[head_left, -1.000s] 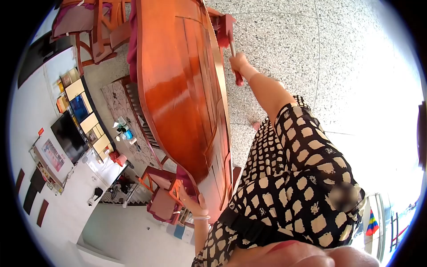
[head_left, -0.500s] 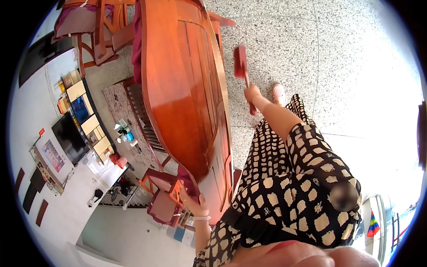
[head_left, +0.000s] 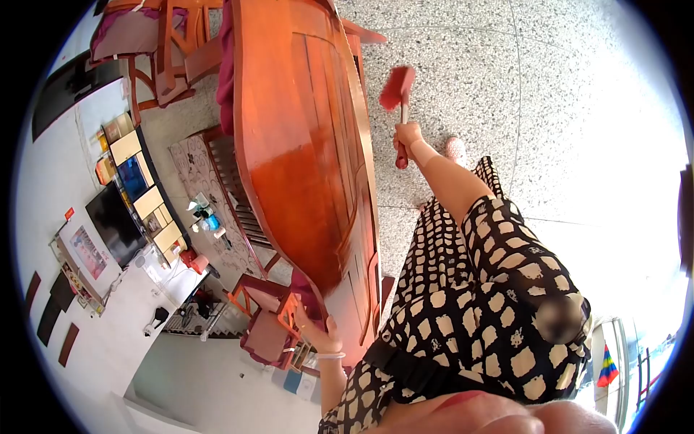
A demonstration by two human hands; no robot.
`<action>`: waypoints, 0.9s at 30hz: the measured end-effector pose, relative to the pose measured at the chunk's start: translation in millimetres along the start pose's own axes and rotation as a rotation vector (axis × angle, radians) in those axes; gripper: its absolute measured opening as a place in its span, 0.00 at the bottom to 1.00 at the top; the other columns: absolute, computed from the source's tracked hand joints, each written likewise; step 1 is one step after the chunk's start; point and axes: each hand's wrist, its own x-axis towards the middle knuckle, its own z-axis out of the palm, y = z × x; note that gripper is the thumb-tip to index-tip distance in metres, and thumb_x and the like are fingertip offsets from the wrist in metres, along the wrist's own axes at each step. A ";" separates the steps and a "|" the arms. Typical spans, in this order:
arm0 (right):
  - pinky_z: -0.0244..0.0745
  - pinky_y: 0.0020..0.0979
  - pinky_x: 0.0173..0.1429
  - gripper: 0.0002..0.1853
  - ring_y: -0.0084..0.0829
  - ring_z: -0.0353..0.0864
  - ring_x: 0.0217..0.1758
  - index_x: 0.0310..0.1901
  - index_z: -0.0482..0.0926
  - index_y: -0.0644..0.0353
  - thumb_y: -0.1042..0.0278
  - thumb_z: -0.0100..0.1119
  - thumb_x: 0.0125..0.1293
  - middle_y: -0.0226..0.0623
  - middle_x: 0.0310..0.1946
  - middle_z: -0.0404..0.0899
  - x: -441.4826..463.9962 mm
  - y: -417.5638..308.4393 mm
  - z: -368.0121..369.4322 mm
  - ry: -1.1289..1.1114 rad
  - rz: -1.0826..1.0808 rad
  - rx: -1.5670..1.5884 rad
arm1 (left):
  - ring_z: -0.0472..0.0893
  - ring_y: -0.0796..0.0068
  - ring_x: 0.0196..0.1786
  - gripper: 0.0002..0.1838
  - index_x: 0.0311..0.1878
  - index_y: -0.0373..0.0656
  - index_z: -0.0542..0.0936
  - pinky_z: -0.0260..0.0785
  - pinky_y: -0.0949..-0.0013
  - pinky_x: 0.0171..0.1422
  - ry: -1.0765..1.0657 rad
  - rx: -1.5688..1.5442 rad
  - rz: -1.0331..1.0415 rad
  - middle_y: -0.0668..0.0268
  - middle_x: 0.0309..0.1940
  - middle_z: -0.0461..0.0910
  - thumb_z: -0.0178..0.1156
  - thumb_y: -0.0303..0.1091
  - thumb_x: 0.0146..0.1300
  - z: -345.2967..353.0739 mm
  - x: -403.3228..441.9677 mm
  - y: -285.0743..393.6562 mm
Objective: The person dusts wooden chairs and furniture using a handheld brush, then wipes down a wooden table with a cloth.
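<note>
In the head view my right hand is closed round the handle of a brush with red bristles and a reddish-brown back. It holds the brush over the speckled floor, apart from the wooden tabletop. My left hand, with a bracelet at the wrist, is by the near end of the table. Its fingers and thumb are spread beside a wooden chair and a maroon cushion. Whether this hand touches the chair or the table edge I cannot tell. The tabletop looks glossy, with a darker orange patch.
More chairs with maroon covers stand at the far end. Beyond the table is a low table with a patterned cloth, bearing small items. A television and shelves line the wall. My foot is on the speckled floor.
My right hand has moved slightly toward the table and the brush head has turned, its bristles now tilted toward the table. My left hand stays in about the same place.
</note>
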 end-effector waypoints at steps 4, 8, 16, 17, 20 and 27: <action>0.53 0.17 0.12 0.04 0.16 0.54 0.12 0.35 0.62 0.53 0.67 0.44 0.59 0.24 0.15 0.56 -55.3 -45.6 19.5 -0.224 -0.053 0.753 | 0.59 0.49 0.53 0.37 0.54 0.30 0.57 0.49 0.56 0.56 0.001 0.030 -0.008 0.46 0.51 0.59 0.48 0.53 0.51 -0.3 -0.8 2.2; 0.52 0.16 0.11 0.07 0.16 0.55 0.10 0.26 0.59 0.55 0.65 0.41 0.60 0.24 0.12 0.56 30.4 -54.2 6.6 -0.269 0.043 0.626 | 0.59 0.50 0.53 0.35 0.54 0.30 0.56 0.50 0.56 0.56 -0.023 0.015 -0.049 0.47 0.51 0.59 0.48 0.51 0.52 -1.2 -1.7 3.1; 0.51 0.16 0.10 0.13 0.17 0.55 0.08 0.18 0.56 0.55 0.66 0.39 0.60 0.24 0.09 0.56 43.3 -119.1 -5.8 -0.387 0.181 0.952 | 0.57 0.54 0.56 0.32 0.55 0.32 0.54 0.49 0.59 0.58 -0.083 0.101 0.031 0.49 0.54 0.54 0.47 0.47 0.55 -6.2 1.9 4.5; 0.51 0.16 0.11 0.13 0.17 0.55 0.08 0.18 0.56 0.55 0.67 0.39 0.60 0.24 0.09 0.56 31.3 -127.2 -1.5 -0.482 0.181 0.997 | 0.56 0.54 0.56 0.32 0.55 0.32 0.54 0.49 0.59 0.58 -0.083 0.116 0.040 0.49 0.54 0.54 0.47 0.47 0.55 -5.1 2.1 6.3; 0.48 0.17 0.11 0.15 0.17 0.54 0.08 0.16 0.56 0.55 0.66 0.42 0.59 0.24 0.09 0.57 -13.4 -114.4 6.7 -0.396 0.062 0.789 | 0.59 0.48 0.53 0.35 0.52 0.29 0.59 0.49 0.54 0.57 -0.003 0.119 0.024 0.47 0.50 0.61 0.47 0.53 0.51 -1.7 0.2 3.6; 0.55 0.21 0.11 0.06 0.17 0.58 0.10 0.31 0.63 0.57 0.66 0.46 0.57 0.27 0.13 0.60 -155.2 -61.0 -10.6 0.012 -0.313 0.277 | 0.55 0.48 0.57 0.35 0.54 0.32 0.57 0.45 0.54 0.59 -0.017 0.148 -0.002 0.47 0.52 0.57 0.48 0.51 0.51 -2.7 -0.3 0.9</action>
